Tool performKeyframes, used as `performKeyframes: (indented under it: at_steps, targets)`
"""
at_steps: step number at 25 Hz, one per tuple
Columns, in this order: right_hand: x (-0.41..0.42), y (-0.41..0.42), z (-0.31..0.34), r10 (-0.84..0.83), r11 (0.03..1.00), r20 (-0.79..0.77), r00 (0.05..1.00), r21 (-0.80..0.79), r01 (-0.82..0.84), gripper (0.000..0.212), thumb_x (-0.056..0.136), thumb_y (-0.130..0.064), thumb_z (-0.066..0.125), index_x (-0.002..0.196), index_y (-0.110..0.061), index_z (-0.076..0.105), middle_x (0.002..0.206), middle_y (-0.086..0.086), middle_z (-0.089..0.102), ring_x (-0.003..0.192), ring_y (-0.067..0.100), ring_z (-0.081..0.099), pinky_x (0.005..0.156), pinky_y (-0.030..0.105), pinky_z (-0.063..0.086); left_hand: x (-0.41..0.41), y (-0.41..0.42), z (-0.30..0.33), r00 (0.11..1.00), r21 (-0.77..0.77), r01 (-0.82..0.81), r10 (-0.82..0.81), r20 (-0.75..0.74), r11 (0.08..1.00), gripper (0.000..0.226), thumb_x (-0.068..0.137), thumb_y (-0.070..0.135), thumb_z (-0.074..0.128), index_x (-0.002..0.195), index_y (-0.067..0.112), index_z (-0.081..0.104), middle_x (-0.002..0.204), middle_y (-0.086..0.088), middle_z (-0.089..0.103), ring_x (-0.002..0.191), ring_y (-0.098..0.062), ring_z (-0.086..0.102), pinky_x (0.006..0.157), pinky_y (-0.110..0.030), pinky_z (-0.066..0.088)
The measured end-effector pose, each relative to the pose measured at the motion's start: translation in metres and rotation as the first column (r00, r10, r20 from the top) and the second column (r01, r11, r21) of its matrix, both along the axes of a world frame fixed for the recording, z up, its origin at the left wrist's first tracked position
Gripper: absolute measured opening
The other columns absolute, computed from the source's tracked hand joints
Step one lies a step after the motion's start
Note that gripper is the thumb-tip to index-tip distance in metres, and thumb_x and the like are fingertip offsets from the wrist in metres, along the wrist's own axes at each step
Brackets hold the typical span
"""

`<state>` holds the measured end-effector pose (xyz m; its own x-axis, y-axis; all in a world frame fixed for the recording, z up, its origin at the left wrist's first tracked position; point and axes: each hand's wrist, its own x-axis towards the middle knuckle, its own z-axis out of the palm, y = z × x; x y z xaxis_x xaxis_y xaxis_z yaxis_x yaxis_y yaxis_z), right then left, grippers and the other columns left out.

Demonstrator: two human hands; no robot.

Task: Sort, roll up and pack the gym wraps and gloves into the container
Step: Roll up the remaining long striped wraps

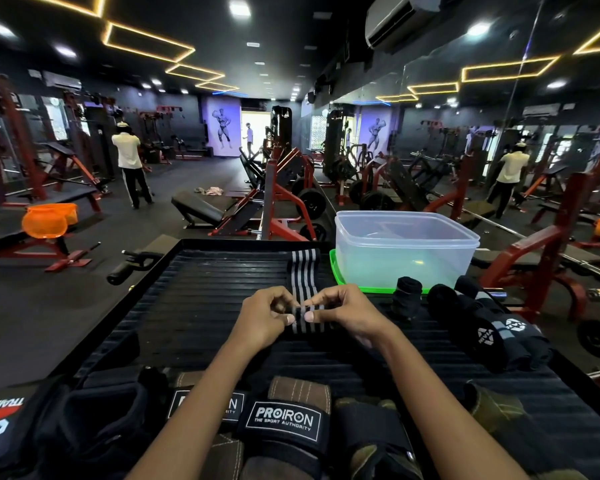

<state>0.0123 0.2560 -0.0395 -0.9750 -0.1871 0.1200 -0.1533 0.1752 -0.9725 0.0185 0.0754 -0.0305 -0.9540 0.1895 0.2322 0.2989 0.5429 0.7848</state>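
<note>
A black wrap with grey stripes [303, 271] lies stretched away from me on the black ribbed platform [208, 282]. My left hand [265, 315] and my right hand [347, 311] pinch its near end between thumbs and curled fingers, side by side. A clear plastic container [404, 251] stands on a green lid [340, 275] at the far right, with nothing visible inside. Rolled black wraps [407, 297] and black wraps with white logos [489, 336] lie to the right. Black PROIRON gloves [283, 422] and other gloves [84, 417] lie along the near edge.
A camouflage glove [496, 414] lies at the near right. Red and black gym machines, benches and weight plates [310, 202] surround the platform. A person in a white shirt [130, 168] stands at the far left. A mirror wall runs along the right.
</note>
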Motion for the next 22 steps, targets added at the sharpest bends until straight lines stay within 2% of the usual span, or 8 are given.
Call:
performKeyframes:
  at_steps: [3, 6, 8, 11, 14, 18, 22]
  targets:
    - [0.0041, 0.0008, 0.0033, 0.000, 0.999, 0.091, 0.996, -0.052, 0.005, 0.023, 0.073, 0.009, 0.075, 0.092, -0.006, 0.075, 0.070, 0.003, 0.072, 0.057, 0.007, 0.063, 0.050, 0.017, 0.044, 0.0004, 0.0019, -0.0018, 1.000, -0.035, 0.014, -0.014, 0.008, 0.999, 0.019, 0.082, 0.000, 0.070, 0.090, 0.017, 0.070, 0.085, 0.001, 0.066, 0.073, -0.007, 0.058, 0.061, -0.008, 0.042]
    - [0.0065, 0.0012, 0.0059, 0.011, 0.992, 0.165, 0.986, -0.126, 0.010, 0.031, 0.074, 0.020, 0.066, 0.101, 0.005, 0.070, 0.069, 0.005, 0.072, 0.053, 0.007, 0.065, 0.043, 0.015, 0.045, 0.0001, 0.0032, -0.0030, 1.000, -0.071, 0.028, -0.029, -0.009, 0.997, 0.023, 0.082, -0.002, 0.068, 0.091, 0.019, 0.069, 0.091, -0.002, 0.068, 0.078, -0.009, 0.059, 0.063, -0.010, 0.042]
    - [0.0069, 0.0021, 0.0066, 0.030, 0.988, 0.191, 0.981, -0.157, 0.000, 0.032, 0.074, 0.021, 0.065, 0.098, 0.003, 0.071, 0.074, 0.008, 0.071, 0.057, 0.010, 0.066, 0.046, 0.018, 0.047, 0.0002, 0.0028, -0.0034, 0.999, -0.081, 0.030, -0.032, -0.024, 0.996, 0.024, 0.083, -0.003, 0.066, 0.091, 0.019, 0.069, 0.088, 0.000, 0.067, 0.074, -0.007, 0.057, 0.060, -0.006, 0.041]
    - [0.0047, 0.0052, 0.0044, 0.042, 0.993, 0.196, 0.980, -0.119, -0.019, 0.026, 0.075, 0.011, 0.072, 0.090, -0.010, 0.072, 0.083, 0.006, 0.064, 0.070, 0.011, 0.061, 0.059, 0.024, 0.044, 0.0003, 0.0025, -0.0050, 0.998, -0.118, 0.037, -0.043, -0.047, 0.992, 0.025, 0.083, -0.004, 0.065, 0.094, 0.018, 0.069, 0.085, 0.003, 0.064, 0.069, -0.001, 0.053, 0.058, -0.003, 0.040]
    - [0.0037, 0.0039, 0.0022, 0.043, 0.999, 0.220, 0.975, -0.017, -0.040, 0.017, 0.082, -0.003, 0.072, 0.096, -0.012, 0.069, 0.075, -0.004, 0.062, 0.069, 0.005, 0.058, 0.065, 0.029, 0.048, -0.0001, 0.0031, -0.0069, 0.995, -0.148, 0.042, -0.054, -0.079, 0.988, 0.024, 0.083, -0.004, 0.064, 0.095, 0.015, 0.071, 0.085, 0.006, 0.063, 0.075, -0.004, 0.056, 0.061, 0.000, 0.038]
    - [0.0024, 0.0034, 0.0036, 0.062, 0.994, 0.268, 0.961, -0.101, -0.036, 0.018, 0.085, 0.002, 0.066, 0.089, -0.015, 0.063, 0.072, -0.005, 0.062, 0.066, 0.008, 0.057, 0.063, 0.030, 0.048, 0.0003, 0.0048, -0.0052, 0.993, -0.136, 0.041, -0.055, -0.102, 0.990, 0.021, 0.083, -0.002, 0.067, 0.094, 0.016, 0.071, 0.089, 0.003, 0.067, 0.080, -0.007, 0.061, 0.063, 0.001, 0.039]
    - [0.0023, 0.0032, 0.0051, 0.056, 0.991, 0.283, 0.958, -0.136, -0.018, 0.024, 0.082, 0.013, 0.060, 0.085, -0.010, 0.065, 0.063, -0.001, 0.065, 0.058, 0.009, 0.057, 0.052, 0.022, 0.039, 0.0003, 0.0055, -0.0052, 0.992, -0.156, 0.058, -0.074, -0.098, 0.986, 0.023, 0.083, -0.001, 0.068, 0.098, 0.017, 0.070, 0.088, -0.004, 0.067, 0.076, -0.013, 0.060, 0.063, -0.003, 0.040]
